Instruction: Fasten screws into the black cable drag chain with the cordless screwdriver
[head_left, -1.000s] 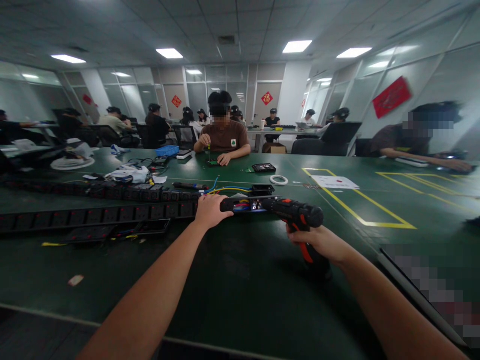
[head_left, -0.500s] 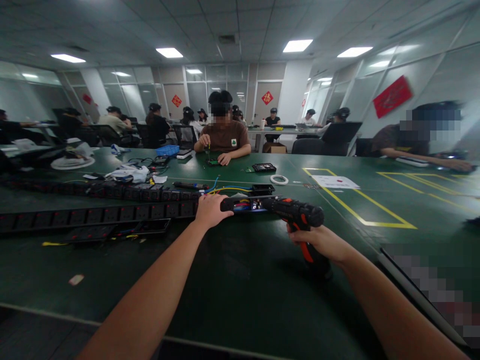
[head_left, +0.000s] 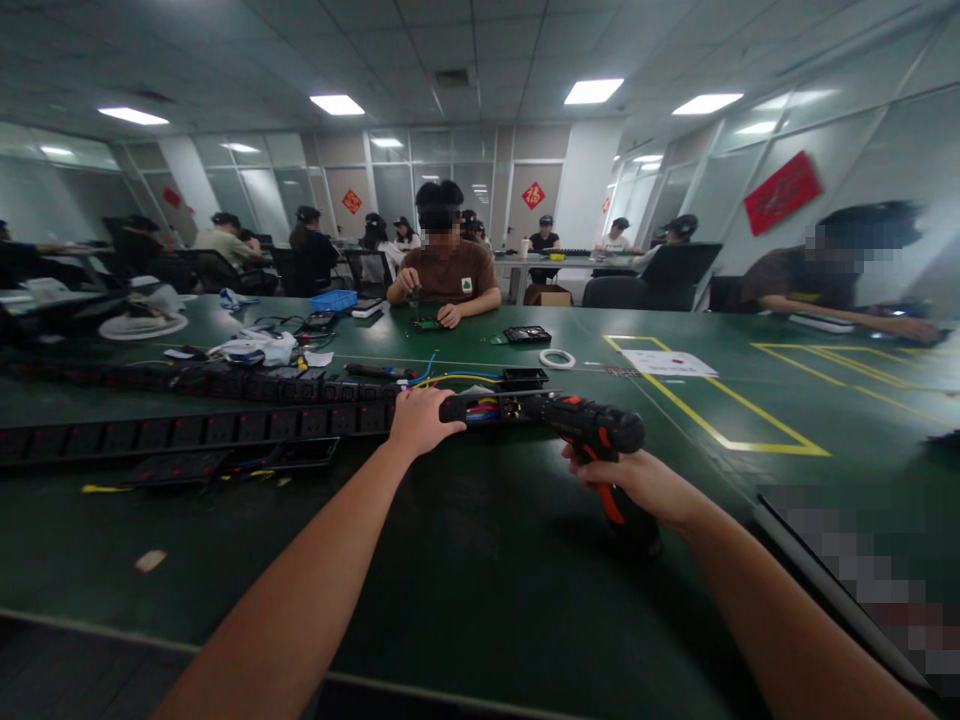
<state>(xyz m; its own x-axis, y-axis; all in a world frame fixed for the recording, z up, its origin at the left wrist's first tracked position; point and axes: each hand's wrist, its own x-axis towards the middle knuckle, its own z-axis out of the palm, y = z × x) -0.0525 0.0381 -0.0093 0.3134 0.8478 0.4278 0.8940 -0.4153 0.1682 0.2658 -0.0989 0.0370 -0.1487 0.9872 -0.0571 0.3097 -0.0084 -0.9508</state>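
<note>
My left hand (head_left: 424,422) is wrapped over the right part of a long black power strip (head_left: 255,426) lying across the table, gripping it from above. Beyond that hand the strip's end is uncovered, showing coloured wires (head_left: 484,410) inside. In my right hand (head_left: 637,483) is a black and orange cordless drill (head_left: 600,430), held by its handle. Its nose points left at the strip's open end; whether the bit touches anything there I cannot tell. A small black housing (head_left: 525,378) with blue and yellow wires lies just behind.
A second black strip (head_left: 150,378) lies behind the first. Loose black covers (head_left: 304,453) sit in front at left. Farther back are a white ring (head_left: 557,358), a blue basket (head_left: 334,300) and a paper sheet (head_left: 670,364). A person (head_left: 444,275) works across the table.
The bright reflections at the strip's open end have dimmed. My right index finger has shifted slightly at the drill's trigger. Otherwise both hands and the strip stay nearly where they were.
</note>
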